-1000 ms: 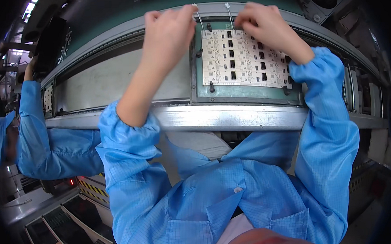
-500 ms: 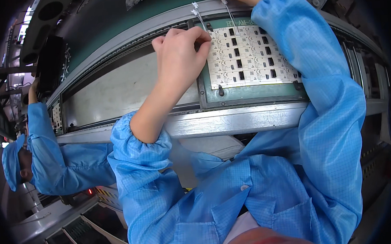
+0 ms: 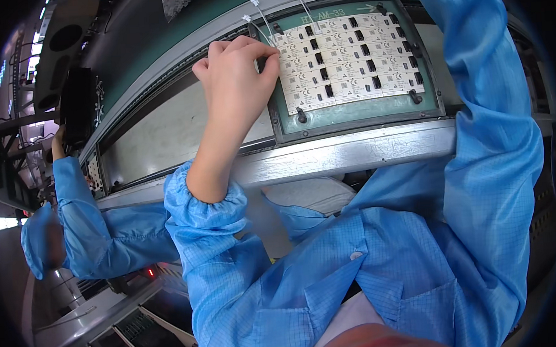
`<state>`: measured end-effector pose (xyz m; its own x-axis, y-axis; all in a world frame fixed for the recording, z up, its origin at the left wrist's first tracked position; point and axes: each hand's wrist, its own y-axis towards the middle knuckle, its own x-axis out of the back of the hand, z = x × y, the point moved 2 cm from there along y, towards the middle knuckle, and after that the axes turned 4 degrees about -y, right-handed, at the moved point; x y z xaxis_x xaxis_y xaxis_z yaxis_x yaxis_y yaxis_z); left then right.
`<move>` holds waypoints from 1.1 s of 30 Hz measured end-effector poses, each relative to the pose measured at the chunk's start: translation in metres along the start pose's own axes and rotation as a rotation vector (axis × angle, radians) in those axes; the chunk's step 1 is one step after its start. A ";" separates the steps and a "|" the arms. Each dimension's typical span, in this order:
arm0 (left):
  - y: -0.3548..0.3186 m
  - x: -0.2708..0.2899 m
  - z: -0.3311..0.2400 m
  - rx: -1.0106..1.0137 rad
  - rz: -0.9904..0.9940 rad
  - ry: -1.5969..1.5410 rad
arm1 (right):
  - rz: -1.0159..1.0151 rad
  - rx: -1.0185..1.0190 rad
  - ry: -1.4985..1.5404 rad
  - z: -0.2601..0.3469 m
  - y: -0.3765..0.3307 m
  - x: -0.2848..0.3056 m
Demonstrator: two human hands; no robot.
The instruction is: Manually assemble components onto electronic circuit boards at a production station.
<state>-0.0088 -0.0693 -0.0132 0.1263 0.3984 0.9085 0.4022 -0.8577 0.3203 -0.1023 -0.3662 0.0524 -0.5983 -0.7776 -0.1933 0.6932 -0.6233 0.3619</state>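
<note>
I see my left hand point(image 3: 238, 81) curled, fingertips pinched on the left edge of the white rectangular circuit panel point(image 3: 347, 60) studded with small black components, so it is grasping that panel at its near-left corner. The panel lies flat inside the green rectangular carrier frame point(image 3: 357, 116) with a dark metal rim, which sits on the grey metal conveyor rail point(image 3: 352, 154) running left to right across the far-middle of the scene. Two dark pegs stand on the frame's near strip, one just below my fingers, one toward the right. Thin white cable ties point(image 3: 257, 17) with small square tags stick up at the frame's far-left corner, just beyond my knuckles. A line of pale stamped characters and a small arrow run along the frame's far edge; tiny dark square marks are printed across the panel cells. My right hand is out of the picture past the far edge; only its blue cleanroom sleeve point(image 3: 489, 131) shows, crossing over the right side of the frame and hiding that end, so I cannot tell its state. Left of the frame the conveyor shows a bare grey plate point(image 3: 157, 139). Far left, a co-worker in a blue smock point(image 3: 86, 227) reaches up to a black box point(image 3: 76, 108). Near left, a dark tray point(image 3: 142, 341) with slots.
</note>
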 end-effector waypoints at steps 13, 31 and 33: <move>-0.005 0.003 -0.007 -0.106 -0.033 0.034 | -0.071 -0.214 -0.107 -0.016 -0.090 0.075; -0.016 0.001 -0.015 -0.222 -0.164 0.280 | 0.047 -0.175 -0.180 -0.021 -0.103 0.038; -0.015 -0.005 -0.021 -0.314 -0.170 0.322 | 0.068 -0.173 -0.159 -0.019 -0.106 0.038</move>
<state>-0.0348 -0.0649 -0.0165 -0.2252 0.4634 0.8570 0.0930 -0.8654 0.4924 -0.1907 -0.3313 -0.0104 -0.5938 -0.8043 -0.0228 0.7845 -0.5851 0.2053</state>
